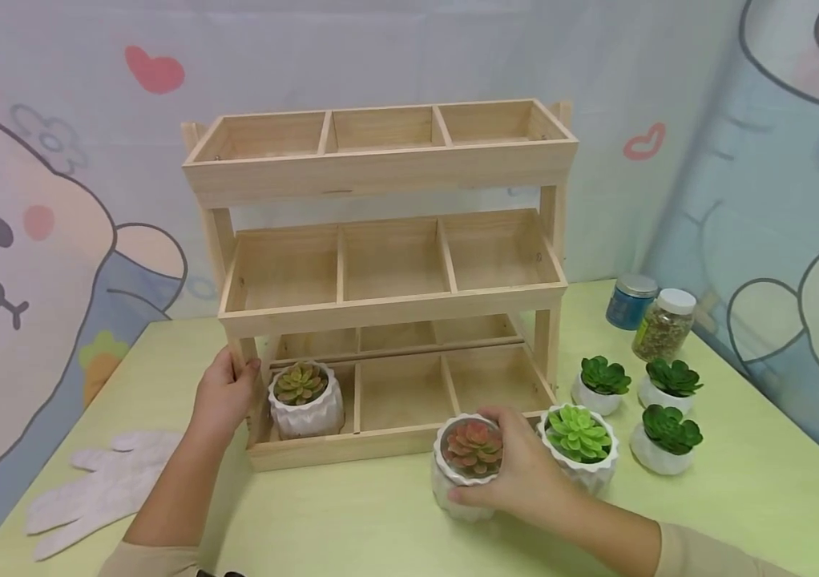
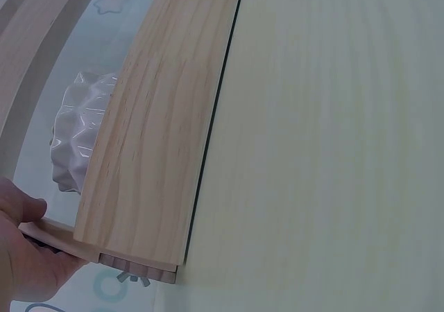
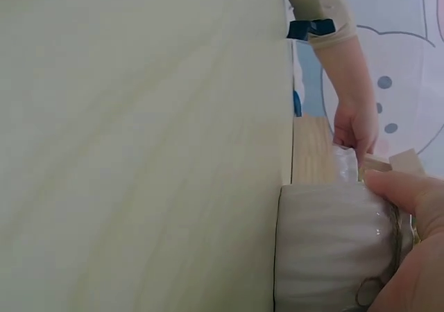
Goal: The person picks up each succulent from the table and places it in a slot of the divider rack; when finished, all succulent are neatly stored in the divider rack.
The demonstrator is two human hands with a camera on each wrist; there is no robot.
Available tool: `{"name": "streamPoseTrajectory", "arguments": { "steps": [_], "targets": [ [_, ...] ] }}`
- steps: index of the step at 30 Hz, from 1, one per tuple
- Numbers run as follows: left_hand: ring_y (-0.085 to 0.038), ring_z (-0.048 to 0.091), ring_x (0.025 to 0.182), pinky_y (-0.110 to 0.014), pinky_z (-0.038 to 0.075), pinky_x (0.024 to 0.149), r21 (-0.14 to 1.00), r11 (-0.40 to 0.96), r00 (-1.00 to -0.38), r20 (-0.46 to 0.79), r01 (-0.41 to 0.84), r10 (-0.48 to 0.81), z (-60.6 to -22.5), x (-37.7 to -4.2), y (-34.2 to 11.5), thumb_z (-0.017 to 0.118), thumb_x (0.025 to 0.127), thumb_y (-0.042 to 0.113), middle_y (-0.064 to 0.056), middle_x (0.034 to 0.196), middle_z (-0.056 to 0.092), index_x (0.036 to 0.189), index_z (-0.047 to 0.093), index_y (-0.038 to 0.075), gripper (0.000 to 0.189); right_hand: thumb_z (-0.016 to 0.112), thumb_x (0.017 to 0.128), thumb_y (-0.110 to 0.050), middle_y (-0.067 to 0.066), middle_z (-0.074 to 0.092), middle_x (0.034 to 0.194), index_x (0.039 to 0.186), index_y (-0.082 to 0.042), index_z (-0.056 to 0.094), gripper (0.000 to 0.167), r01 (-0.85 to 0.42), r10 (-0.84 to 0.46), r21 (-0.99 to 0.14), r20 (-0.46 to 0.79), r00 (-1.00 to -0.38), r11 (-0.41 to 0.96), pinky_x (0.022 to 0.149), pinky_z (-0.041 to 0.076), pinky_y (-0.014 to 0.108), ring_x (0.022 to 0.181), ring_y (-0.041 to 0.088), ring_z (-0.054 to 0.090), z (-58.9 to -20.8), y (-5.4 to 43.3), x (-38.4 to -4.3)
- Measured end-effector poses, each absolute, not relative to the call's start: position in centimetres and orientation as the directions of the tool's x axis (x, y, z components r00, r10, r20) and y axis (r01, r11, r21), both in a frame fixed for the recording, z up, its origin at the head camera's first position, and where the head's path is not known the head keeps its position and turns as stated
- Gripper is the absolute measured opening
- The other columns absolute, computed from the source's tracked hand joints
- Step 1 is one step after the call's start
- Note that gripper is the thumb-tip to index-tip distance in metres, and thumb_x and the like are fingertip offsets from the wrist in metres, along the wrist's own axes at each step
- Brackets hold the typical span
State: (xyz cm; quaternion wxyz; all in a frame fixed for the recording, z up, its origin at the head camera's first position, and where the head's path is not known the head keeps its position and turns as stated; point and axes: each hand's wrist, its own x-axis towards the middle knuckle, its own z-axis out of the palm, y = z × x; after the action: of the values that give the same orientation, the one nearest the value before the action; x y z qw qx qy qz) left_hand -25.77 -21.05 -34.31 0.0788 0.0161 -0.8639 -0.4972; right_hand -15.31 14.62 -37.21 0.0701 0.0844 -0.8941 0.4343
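A three-tier wooden plant shelf (image 1: 381, 308) with divided trays stands on the table. My left hand (image 1: 225, 393) grips its left side near the bottom tray; in the left wrist view the thumb lies over the side board (image 2: 59, 239). My right hand (image 1: 525, 473) holds a scalloped white pot with a reddish succulent (image 1: 473, 449), thumb and fingers around its rim, just before the bottom tray's front board. The same white pot (image 3: 333, 246) fills the lower right wrist view. Another white pot with a yellow-green succulent (image 1: 306, 409) sits in the bottom tray's left compartment.
Right of my right hand stands a white pot with a bright green succulent (image 1: 578, 449). Beyond it are three small potted succulents (image 1: 662, 457), a blue jar (image 1: 630, 302) and a white-lidded jar of granules (image 1: 663, 327). A white glove (image 1: 110, 485) lies at left.
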Motion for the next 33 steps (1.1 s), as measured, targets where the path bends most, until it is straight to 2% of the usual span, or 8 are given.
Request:
{"name": "streamPoseTrajectory", "arguments": {
  "steps": [4,11,23,27,33],
  "targets": [
    [-0.046,0.043,0.120,-0.058,0.039,0.094,0.861,0.505,-0.986,0.124,0.053,-0.108,-34.3,-25.6,-20.9,0.040,0.101,0.020,-0.030,0.133,0.042,0.134,0.035,-0.004,0.041,0.093,0.048,-0.038,0.006,0.054,0.113,0.126,-0.002,0.046,0.099,-0.219,-0.090,-0.778,0.206,-0.974,0.589,0.093,0.042,0.046,0.108,0.024,0.052,-37.1,14.7,-15.4],
    [-0.046,0.043,0.120,-0.059,0.038,0.094,0.860,0.508,-0.987,0.120,0.049,-0.108,-34.1,-25.6,-20.8,0.040,0.101,0.020,-0.031,0.133,0.042,0.136,0.034,-0.004,0.042,0.094,0.048,-0.032,0.001,0.056,0.108,0.122,-0.006,0.049,0.091,-0.319,-0.141,-0.778,0.290,-0.946,0.541,0.090,0.045,0.042,0.102,0.018,0.054,-35.6,14.1,-15.8],
    [-0.048,0.041,0.121,-0.060,0.038,0.094,0.875,0.481,-0.987,0.120,0.055,-0.105,-34.5,-25.9,-20.8,0.041,0.101,0.019,-0.030,0.135,0.041,0.137,0.034,-0.003,0.042,0.094,0.048,-0.029,-0.001,0.054,0.116,0.124,-0.010,0.050,0.090,-0.368,-0.127,-0.815,0.349,-0.928,0.447,0.095,0.041,0.044,0.109,0.018,0.050,-31.8,11.1,-16.8],
    [-0.047,0.041,0.121,-0.060,0.038,0.093,0.880,0.472,-0.989,0.110,0.051,-0.097,-34.5,-25.9,-20.6,0.041,0.101,0.021,-0.030,0.135,0.041,0.136,0.035,-0.003,0.043,0.094,0.047,-0.030,-0.003,0.055,0.114,0.122,-0.011,0.052,0.088,-0.352,-0.095,-0.812,0.350,-0.932,0.465,0.092,0.043,0.043,0.107,0.018,0.051,-31.3,10.1,-17.8],
    [-0.047,0.041,0.121,-0.059,0.038,0.094,0.881,0.471,-0.987,0.115,0.051,-0.108,-34.2,-25.6,-20.8,0.041,0.101,0.020,-0.030,0.134,0.042,0.135,0.036,-0.004,0.042,0.094,0.050,-0.030,0.003,0.054,0.115,0.124,-0.005,0.049,0.090,-0.358,-0.053,-0.820,0.375,-0.926,0.448,0.090,0.045,0.041,0.106,0.021,0.050,-31.7,8.6,-20.4]
  ]
}}
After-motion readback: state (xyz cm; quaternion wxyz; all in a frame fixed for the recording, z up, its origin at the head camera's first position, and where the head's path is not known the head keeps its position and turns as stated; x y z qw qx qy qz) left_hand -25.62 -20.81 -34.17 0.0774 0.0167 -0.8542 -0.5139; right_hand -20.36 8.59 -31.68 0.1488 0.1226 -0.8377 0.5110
